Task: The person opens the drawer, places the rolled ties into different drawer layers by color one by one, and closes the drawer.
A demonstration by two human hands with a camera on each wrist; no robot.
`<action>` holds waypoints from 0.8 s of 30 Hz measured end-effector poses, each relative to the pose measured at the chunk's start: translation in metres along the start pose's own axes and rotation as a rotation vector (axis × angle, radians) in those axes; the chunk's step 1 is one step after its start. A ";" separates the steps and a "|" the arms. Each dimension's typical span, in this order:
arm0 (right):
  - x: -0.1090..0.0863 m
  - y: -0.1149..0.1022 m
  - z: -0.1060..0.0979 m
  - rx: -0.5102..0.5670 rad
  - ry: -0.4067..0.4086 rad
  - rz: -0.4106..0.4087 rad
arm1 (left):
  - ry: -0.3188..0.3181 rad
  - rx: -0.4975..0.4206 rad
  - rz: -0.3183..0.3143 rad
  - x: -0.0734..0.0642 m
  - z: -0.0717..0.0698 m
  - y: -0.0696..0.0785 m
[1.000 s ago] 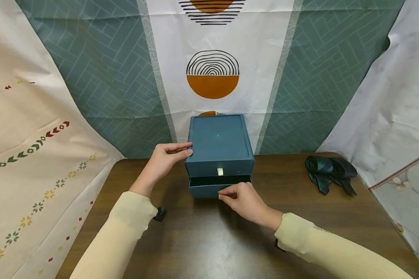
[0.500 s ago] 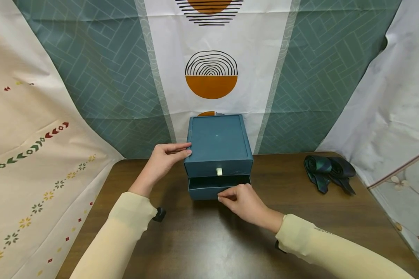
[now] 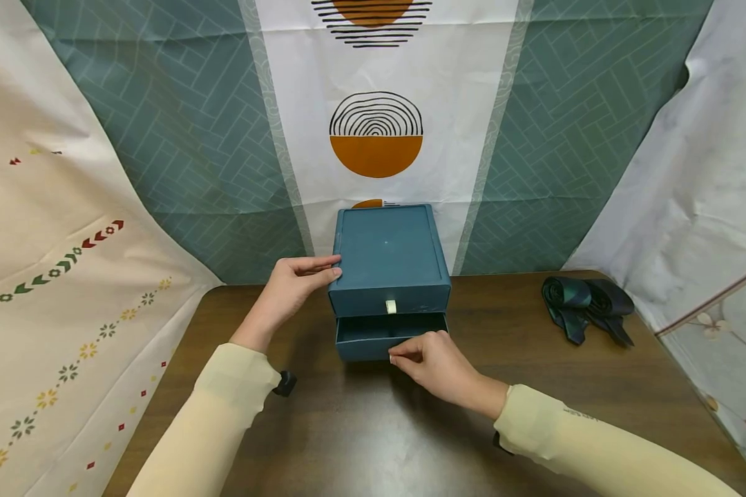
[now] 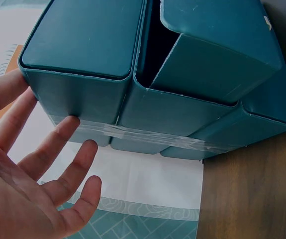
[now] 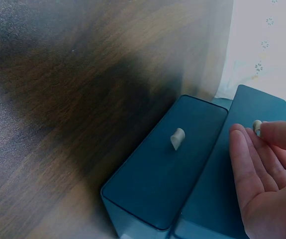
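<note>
A dark teal drawer cabinet (image 3: 388, 245) stands against the back cloth. Its middle drawer (image 3: 363, 351) is partly pulled out, and the part of its inside that shows is dark. My right hand (image 3: 438, 366) pinches that drawer's small cream knob (image 5: 257, 128) between thumb and fingers. At the cabinet's left side, my left hand (image 3: 289, 290) touches the upper edge with straight fingers. In the left wrist view, its lower fingers (image 4: 85, 154) spread beside the wall. The top drawer's knob (image 3: 391, 306) shows above. Below, the bottom drawer (image 5: 157, 174) is closed, its knob (image 5: 178, 139) visible in the right wrist view.
Two rolled dark neckties (image 3: 587, 304) lie at the right rear of the brown wooden table (image 3: 348, 428). Patterned cloths (image 3: 224, 138) hang behind and at both sides. Clear tape (image 4: 157, 142) runs across the cabinet's side.
My right hand has drawn the middle drawer a little farther out toward me, so its opening shows wider. The left hand stays at the cabinet's left edge.
</note>
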State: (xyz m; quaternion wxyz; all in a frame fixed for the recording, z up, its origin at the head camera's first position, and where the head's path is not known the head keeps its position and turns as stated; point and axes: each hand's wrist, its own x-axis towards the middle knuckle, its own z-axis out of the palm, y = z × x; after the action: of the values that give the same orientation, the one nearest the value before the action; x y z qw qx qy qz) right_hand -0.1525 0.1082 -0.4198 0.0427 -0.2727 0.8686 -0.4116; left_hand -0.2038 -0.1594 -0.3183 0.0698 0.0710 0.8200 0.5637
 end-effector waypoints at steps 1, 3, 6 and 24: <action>0.000 0.000 0.000 -0.001 -0.001 0.001 | 0.000 0.000 0.001 0.000 0.000 0.000; -0.001 -0.001 0.000 -0.005 -0.004 0.004 | -0.001 -0.002 0.004 0.000 0.000 0.000; -0.002 -0.001 0.000 -0.013 -0.003 0.002 | 0.001 -0.003 0.009 0.001 0.000 0.000; -0.006 -0.006 0.001 -0.027 -0.023 0.002 | 0.000 -0.003 0.020 0.001 0.000 -0.001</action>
State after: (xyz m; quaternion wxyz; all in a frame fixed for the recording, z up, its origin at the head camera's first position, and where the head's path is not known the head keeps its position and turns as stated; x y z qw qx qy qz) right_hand -0.1442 0.1079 -0.4167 0.0493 -0.2768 0.8738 -0.3968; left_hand -0.2049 -0.1601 -0.3194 0.0643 0.0789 0.8184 0.5656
